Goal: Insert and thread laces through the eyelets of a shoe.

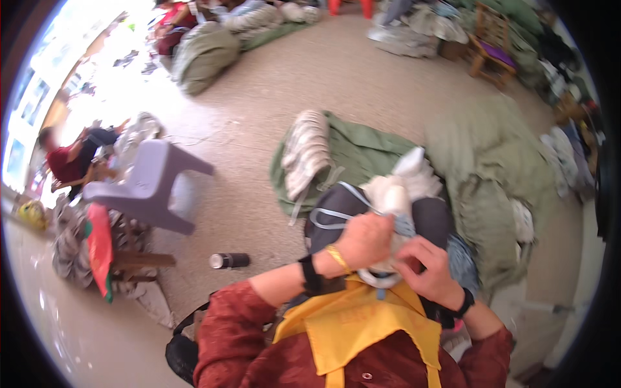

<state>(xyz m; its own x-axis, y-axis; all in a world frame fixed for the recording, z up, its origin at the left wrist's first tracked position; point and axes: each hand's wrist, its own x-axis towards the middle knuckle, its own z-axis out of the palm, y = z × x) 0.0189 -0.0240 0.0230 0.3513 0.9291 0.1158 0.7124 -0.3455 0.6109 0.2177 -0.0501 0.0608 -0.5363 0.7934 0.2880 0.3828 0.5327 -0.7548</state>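
Observation:
A bundle of white gloves or similar pale cloth (390,194) lies on my lap between my dark-trousered knees. My left hand (363,242) is closed at its near end, and a light blue cord (328,226) loops out from the fist over my left thigh. Beside the knuckles, a grey-blue strip (405,224) wraps part of the bundle. My right hand (427,268) is at the bundle's right side, fingers curled and thumb bent in; whatever sits at the fingertips is too small to make out. A white ring-shaped piece (380,279) rests below both hands, against my yellow apron (356,323).
Ahead, a stack of whitish gloves (307,152) lies on a green sack (362,145). A large green sack (491,187) slumps at right. Leftward are a purple plastic stool (152,181), a dark bottle (229,260) on the floor and a seated person (68,158).

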